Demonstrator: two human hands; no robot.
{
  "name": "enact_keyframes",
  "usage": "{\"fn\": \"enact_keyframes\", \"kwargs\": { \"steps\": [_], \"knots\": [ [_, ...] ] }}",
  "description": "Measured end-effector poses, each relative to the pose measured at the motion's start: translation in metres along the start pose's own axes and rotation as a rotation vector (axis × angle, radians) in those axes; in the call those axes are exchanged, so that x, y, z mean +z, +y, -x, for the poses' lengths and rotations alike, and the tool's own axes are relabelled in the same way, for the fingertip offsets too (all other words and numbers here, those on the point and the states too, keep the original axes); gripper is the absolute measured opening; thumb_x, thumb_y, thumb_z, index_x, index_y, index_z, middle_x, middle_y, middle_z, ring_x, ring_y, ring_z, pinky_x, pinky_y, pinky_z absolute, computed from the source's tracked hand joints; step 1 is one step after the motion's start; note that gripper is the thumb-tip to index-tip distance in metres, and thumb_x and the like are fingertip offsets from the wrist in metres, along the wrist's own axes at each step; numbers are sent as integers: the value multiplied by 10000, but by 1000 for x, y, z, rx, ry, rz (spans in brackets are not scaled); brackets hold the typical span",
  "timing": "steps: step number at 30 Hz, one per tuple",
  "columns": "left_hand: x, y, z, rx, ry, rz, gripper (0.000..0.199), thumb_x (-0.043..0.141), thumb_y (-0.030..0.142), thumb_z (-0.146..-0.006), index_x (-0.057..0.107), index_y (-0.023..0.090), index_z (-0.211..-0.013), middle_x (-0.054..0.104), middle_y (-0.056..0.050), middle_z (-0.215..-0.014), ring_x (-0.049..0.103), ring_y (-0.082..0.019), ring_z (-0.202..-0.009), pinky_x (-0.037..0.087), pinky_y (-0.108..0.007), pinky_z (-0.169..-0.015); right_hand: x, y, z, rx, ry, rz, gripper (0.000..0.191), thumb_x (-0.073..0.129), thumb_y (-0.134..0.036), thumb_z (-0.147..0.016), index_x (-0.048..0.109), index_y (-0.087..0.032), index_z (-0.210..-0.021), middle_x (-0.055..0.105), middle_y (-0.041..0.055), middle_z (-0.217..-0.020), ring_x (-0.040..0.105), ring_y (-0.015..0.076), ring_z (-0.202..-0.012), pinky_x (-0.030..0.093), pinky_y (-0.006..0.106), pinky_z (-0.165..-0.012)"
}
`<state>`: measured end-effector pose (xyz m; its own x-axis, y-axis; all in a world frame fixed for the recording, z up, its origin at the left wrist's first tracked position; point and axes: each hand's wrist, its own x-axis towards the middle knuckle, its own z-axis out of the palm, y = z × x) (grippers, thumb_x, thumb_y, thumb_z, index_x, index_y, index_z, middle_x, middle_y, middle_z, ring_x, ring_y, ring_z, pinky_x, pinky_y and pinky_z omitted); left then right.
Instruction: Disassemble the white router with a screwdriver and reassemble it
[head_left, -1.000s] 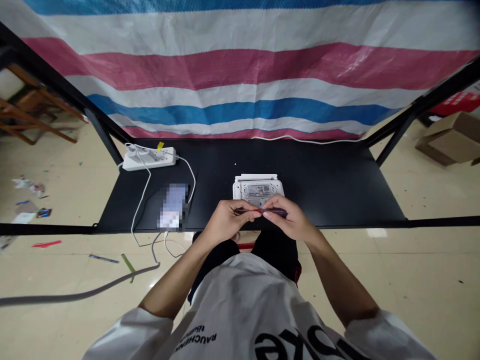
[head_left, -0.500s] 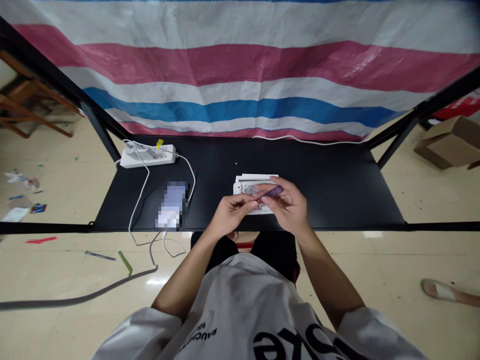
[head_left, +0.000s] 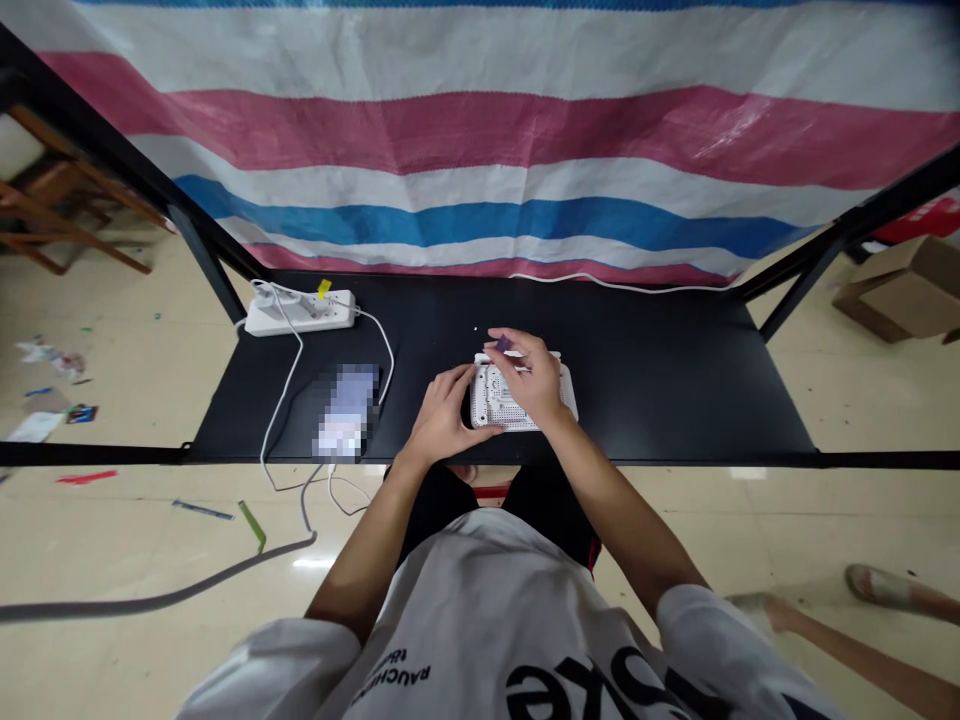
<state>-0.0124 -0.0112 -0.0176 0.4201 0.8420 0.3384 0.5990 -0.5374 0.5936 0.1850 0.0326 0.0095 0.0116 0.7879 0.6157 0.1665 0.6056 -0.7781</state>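
Note:
A white Wi-Fi router (head_left: 517, 415) with a perforated face and an antenna folded along its far side lies on the black table. My left hand (head_left: 442, 410) grips the router's left end, its thumb along the near edge and its fingers at the far corner. Above the router's far left part, my right hand (head_left: 529, 370) pinches a short purple-handled screwdriver (head_left: 503, 343). The hand covers part of the router, and the screwdriver's tip is hard to make out.
On the table (head_left: 660, 370), a phone (head_left: 349, 410) with a blurred screen lies left of my hands. A white power strip (head_left: 300, 312) with cables stands behind it. A striped sheet (head_left: 510, 130) hangs at the back. Another person's feet (head_left: 874, 585) show at right.
My left hand has left the purple screwdriver and taken the router's left end. My right hand has moved left and away from me with the screwdriver. Another leg appears at lower right.

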Motion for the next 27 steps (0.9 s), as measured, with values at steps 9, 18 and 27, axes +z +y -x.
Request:
{"fn": "enact_keyframes", "kwargs": {
  "steps": [9,18,27],
  "knots": [
    [3,-4,0,18,-6,19,1089,857,696,-815,373,240,-1678,513,-186,-1590,531,-397,-1449,447,-577,-1224,-1,-4,-4,-89,-106,126,352,711,-300,-1038,686,-348,-1386,796,23,-1287,826,188,-1070,740,346,-886],
    [4,-4,0,32,7,37,1025,866,670,-821,417,262,-1647,516,-167,-1588,528,-387,-1457,455,-574,-1228,-5,-17,-3,-237,-167,223,410,605,-183,-1050,686,-320,-1427,804,54,-1284,802,213,-1136,706,407,-993],
    [5,-7,1,41,15,35,1003,860,676,-827,433,265,-1636,512,-171,-1580,536,-385,-1442,464,-577,-1223,-10,-18,-5,-214,-160,342,323,666,-248,-1046,739,-317,-1353,841,31,-1201,821,207,-1065,707,372,-959]
  ]
}}
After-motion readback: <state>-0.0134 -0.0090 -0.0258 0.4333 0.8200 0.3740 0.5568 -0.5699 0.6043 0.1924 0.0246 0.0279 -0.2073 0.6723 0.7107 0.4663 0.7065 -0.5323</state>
